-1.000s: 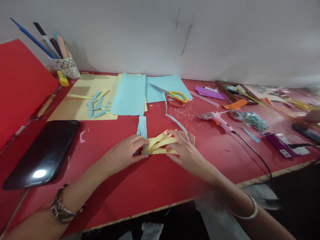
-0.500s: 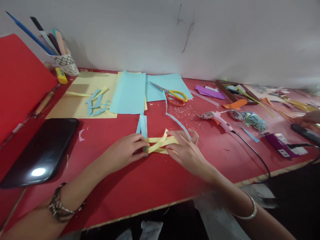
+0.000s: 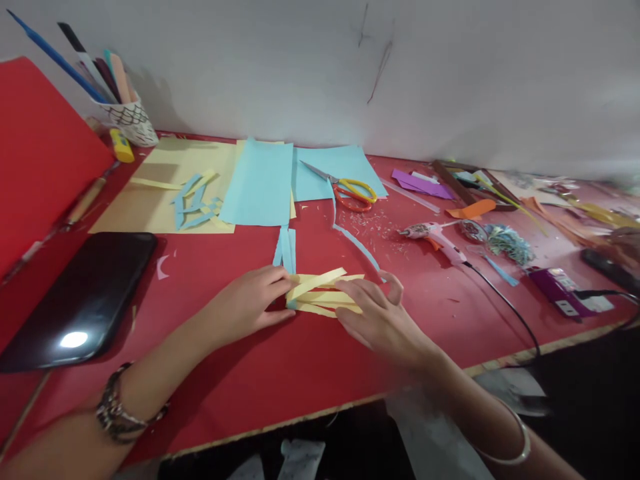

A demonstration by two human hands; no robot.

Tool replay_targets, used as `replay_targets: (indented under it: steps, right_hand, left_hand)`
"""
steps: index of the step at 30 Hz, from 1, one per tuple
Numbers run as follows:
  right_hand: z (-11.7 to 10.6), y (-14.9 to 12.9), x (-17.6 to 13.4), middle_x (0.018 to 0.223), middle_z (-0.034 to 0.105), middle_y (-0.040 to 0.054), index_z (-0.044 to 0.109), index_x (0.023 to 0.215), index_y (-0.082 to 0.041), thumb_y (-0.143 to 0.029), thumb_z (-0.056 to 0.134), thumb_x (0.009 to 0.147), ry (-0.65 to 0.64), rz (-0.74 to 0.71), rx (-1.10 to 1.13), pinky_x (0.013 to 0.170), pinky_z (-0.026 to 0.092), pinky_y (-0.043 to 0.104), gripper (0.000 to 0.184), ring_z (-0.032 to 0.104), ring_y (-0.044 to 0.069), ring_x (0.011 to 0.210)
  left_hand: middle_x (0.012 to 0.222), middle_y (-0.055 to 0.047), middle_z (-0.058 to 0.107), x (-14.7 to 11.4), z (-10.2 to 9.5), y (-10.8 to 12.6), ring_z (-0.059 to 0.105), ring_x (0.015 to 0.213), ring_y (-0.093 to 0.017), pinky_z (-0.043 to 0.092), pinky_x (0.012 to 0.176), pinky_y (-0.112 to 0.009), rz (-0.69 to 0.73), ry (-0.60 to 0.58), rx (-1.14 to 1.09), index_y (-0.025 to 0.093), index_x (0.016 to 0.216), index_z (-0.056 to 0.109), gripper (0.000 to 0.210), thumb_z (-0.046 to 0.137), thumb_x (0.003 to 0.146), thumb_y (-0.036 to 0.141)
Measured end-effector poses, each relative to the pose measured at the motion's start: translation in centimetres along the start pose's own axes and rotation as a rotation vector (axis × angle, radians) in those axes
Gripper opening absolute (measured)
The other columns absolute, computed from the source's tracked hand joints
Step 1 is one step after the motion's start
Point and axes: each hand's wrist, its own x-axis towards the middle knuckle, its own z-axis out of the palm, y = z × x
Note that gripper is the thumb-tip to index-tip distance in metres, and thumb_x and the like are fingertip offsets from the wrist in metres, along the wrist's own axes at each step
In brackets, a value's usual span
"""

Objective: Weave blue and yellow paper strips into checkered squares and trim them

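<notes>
Pale yellow paper strips (image 3: 327,297) lie side by side on the red table in the middle, one of them slanting across the others. At their left ends, my left hand (image 3: 255,297) is closed on them, with a bit of blue paper showing by its fingertips. My right hand (image 3: 377,312) has its fingers curled over the right part of the same strips, thumb below. Just beyond my left hand lie blue paper strips (image 3: 286,248). A long narrow blue strip (image 3: 357,245) runs from the scissors (image 3: 345,190) down to my right hand.
Behind are blue sheets (image 3: 260,183) and a yellow sheet (image 3: 125,200) bearing woven scraps. A phone (image 3: 85,293) lies left, near a pen cup (image 3: 133,123). Rightward are a pink glue gun (image 3: 437,241) with its cord, a purple power box (image 3: 560,290) and another person's hand (image 3: 627,240).
The slanting yellow strip has dropped lower across the others, and the strips look more spread out. My right hand has moved slightly down and right; my left hand stays nearly in place.
</notes>
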Motion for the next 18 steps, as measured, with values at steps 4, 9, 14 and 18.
replay_targets:
  steps: [4,9,14,18]
  right_hand:
    - [0.1,0.3,-0.1,0.098,0.063,0.0043,0.060,0.079,-0.022,-0.024,0.044,0.086,0.072,0.035,0.142,0.095,0.020,0.042,0.018,0.054,0.017,0.091]
    - [0.0,0.1,1.1,0.107,0.063,0.0068,0.056,0.103,-0.020,-0.020,0.040,0.088,0.080,0.109,0.149,0.090,0.022,0.038,0.022,0.053,0.018,0.096]
    - [0.5,-0.3,2.9,0.097,0.066,0.0029,0.059,0.098,-0.021,-0.015,0.039,0.088,-0.100,0.118,0.150,0.068,0.022,0.033,0.024,0.051,0.017,0.082]
    - [0.4,-0.1,3.2,0.078,0.066,0.0006,0.061,0.090,-0.021,-0.015,0.043,0.086,-0.092,0.132,0.287,0.063,0.019,0.031,0.020,0.050,0.014,0.070]
  left_hand:
    - [0.091,-0.007,0.061,0.0,0.1,0.0,0.056,0.080,-0.019,0.044,0.066,-0.028,0.029,0.002,0.091,0.017,0.104,0.055,0.027,0.046,0.085,0.034]
    - [0.095,-0.008,0.062,0.1,0.7,0.1,0.057,0.086,-0.021,0.045,0.072,-0.032,0.088,-0.040,0.267,0.017,0.100,0.057,0.022,0.046,0.086,0.030]
    - [0.097,-0.008,0.063,0.1,0.8,0.3,0.058,0.087,-0.021,0.046,0.074,-0.033,0.111,-0.023,0.344,0.017,0.105,0.055,0.023,0.044,0.087,0.027]
    - [0.093,-0.007,0.063,0.1,0.6,0.3,0.058,0.084,-0.020,0.046,0.071,-0.031,0.119,-0.031,0.305,0.016,0.103,0.055,0.021,0.047,0.086,0.025]
